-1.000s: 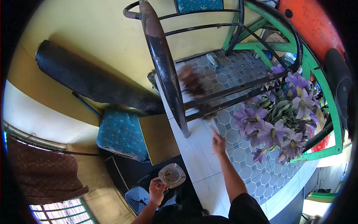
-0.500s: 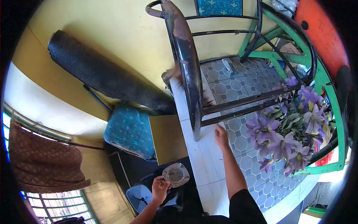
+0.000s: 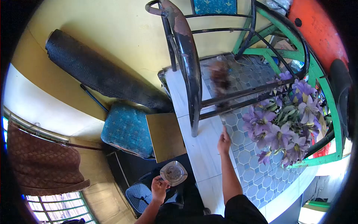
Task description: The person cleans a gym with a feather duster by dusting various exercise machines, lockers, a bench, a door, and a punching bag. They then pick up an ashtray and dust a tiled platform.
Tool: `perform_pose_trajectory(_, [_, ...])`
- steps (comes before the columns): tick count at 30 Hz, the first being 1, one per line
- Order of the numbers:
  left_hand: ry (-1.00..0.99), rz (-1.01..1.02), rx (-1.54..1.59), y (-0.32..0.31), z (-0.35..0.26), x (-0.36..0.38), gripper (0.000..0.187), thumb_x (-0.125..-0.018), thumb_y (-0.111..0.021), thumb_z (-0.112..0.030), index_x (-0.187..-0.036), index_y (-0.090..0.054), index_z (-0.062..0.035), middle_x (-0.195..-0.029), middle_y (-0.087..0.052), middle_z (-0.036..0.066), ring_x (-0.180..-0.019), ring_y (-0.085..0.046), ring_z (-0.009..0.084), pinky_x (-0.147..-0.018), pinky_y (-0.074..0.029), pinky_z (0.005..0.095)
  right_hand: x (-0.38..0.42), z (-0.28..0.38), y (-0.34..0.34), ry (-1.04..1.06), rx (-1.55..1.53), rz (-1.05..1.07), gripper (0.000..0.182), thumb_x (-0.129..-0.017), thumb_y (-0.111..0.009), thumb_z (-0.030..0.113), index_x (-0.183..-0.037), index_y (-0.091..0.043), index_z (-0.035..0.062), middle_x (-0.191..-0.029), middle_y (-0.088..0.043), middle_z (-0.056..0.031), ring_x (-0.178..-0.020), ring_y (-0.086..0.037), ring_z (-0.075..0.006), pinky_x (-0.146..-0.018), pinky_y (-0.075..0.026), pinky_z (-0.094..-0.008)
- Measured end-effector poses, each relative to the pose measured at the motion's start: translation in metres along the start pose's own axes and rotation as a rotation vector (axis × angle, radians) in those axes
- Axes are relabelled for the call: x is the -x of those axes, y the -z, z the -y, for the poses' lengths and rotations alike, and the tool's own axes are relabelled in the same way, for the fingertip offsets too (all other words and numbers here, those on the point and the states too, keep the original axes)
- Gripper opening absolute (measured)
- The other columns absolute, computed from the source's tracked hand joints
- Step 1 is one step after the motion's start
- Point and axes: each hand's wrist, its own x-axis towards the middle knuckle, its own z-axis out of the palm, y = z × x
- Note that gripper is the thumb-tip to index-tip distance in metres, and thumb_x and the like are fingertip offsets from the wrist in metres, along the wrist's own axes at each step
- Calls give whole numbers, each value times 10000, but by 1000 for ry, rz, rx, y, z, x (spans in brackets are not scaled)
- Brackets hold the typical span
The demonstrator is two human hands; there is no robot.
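My left hand (image 3: 159, 191) grips the near corner of a square, clear glass ashtray (image 3: 174, 173), held level beside the raised tiled surface. In my right hand (image 3: 224, 142) is the thin handle of a brown feather duster (image 3: 220, 77). Its feathers are smeared by motion over the grey patterned tiles (image 3: 244, 130). A black metal chair frame (image 3: 192, 74) with worn paint stands on the tiles, and its lower bars cross in front of the duster's handle. Purple artificial flowers (image 3: 278, 134) sit to the right of my right hand.
A rolled dark mat (image 3: 104, 71) leans along the wall. Below it are a blue cushioned seat (image 3: 126, 128) and a brown board (image 3: 166, 136). A green frame (image 3: 332, 115) and an orange object (image 3: 317, 30) stand at right. White tiles (image 3: 203, 153) edge the surface.
The feather duster has swung right, from around the black chair tube to over the grey tiles. My left hand still holds the ashtray in nearly the same place. The view has shifted slightly.
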Motion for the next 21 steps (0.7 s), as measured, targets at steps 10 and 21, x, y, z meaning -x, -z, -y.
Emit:
perform_pose_trajectory(10, [109, 34, 282, -11, -6, 13, 331, -915, -645, -55, -1181, -450, -85, -873, -623, 41, -722, -612, 116, -648, -521, 268, 330, 15, 5, -183, 183, 79, 358, -902, -564, 110, -1236, -579, -16, -881, -648, -263, -817, -650, -412, -726, -518, -470])
perform_pose_trajectory(21, [86, 231, 279, 30, 37, 66, 373, -910, -661, -79, -1211, -445, -116, -929, -622, 26, -767, -608, 114, -682, -503, 260, 346, 6, 139, -404, 301, -244, 305, -931, -497, 114, -1216, -596, 68, -767, -614, -267, -666, -615, -438, -577, -461, -468])
